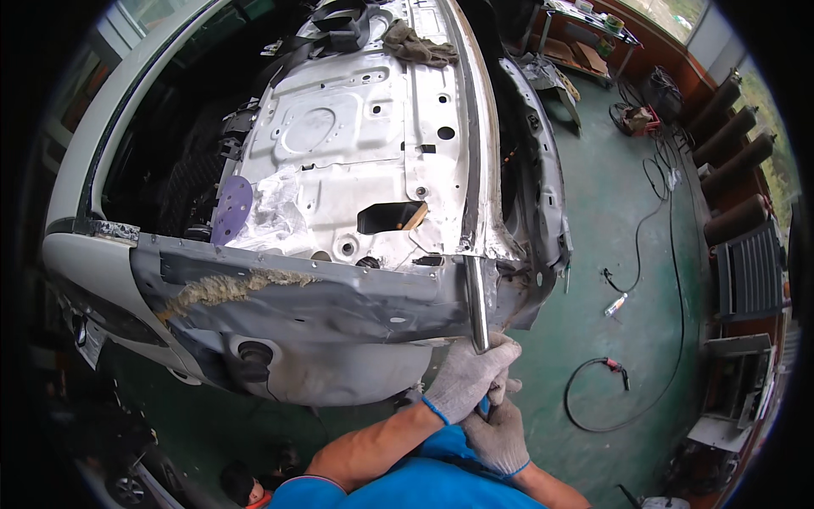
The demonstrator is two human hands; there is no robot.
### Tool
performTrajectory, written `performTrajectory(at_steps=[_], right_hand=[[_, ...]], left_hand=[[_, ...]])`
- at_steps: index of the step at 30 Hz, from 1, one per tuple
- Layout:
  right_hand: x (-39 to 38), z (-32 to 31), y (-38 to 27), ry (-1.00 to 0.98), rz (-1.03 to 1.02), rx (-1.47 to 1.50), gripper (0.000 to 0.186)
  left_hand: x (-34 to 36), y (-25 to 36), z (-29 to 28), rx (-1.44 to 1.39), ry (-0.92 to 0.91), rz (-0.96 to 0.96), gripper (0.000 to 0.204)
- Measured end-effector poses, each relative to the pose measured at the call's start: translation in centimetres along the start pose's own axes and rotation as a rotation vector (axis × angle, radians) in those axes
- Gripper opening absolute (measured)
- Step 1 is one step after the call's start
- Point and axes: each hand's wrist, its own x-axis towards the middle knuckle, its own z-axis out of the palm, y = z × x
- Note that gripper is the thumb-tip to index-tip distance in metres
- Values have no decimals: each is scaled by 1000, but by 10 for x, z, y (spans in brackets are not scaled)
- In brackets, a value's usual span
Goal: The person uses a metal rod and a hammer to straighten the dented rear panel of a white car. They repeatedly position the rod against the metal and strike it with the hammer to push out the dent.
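Observation:
My left hand (471, 379), in a grey knit glove with a blue cuff, is closed round the near end of a shiny metal bar (477, 297). The bar's far end meets the corner of a stripped car body (339, 170), beside the edge of a dented grey panel (339, 301). Just below, my right hand (498, 439), gloved alike, is closed close against the left. A small bit of blue shows between the two hands; whatever the right one grips is hidden.
On the bare metal lie a purple perforated disc (231, 209), crumpled clear plastic (278, 208) and a dark glove (418, 44). A hose with a torch end (617, 366) loops over the green floor at right, near gas cylinders (738, 161). A person (242, 485) is at lower left.

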Motion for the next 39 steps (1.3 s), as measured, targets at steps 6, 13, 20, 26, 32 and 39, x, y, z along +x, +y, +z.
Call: performTrajectory(at_steps=[6, 13, 20, 26, 32, 39], right_hand=[[-7, 17, -5, 32, -108, 160, 29], [0, 12, -1, -32, -8, -3, 36], [-3, 18, -11, -2, -170, 1, 35], [-6, 18, -21, -29, -82, 95, 26], [4, 10, -9, -71, -13, 251, 17], [23, -7, 4, -104, 18, 211, 18]], left_hand=[[-9, 7, -6, 70, -29, -42, 21], [-8, 10, -8, 66, -24, -35, 23], [-12, 16, -8, 69, -26, -75, 22], [-11, 16, -13, 59, -66, -66, 22], [2, 16, -20, -160, -249, -169, 21], [14, -1, -9, -59, -73, -67, 19]])
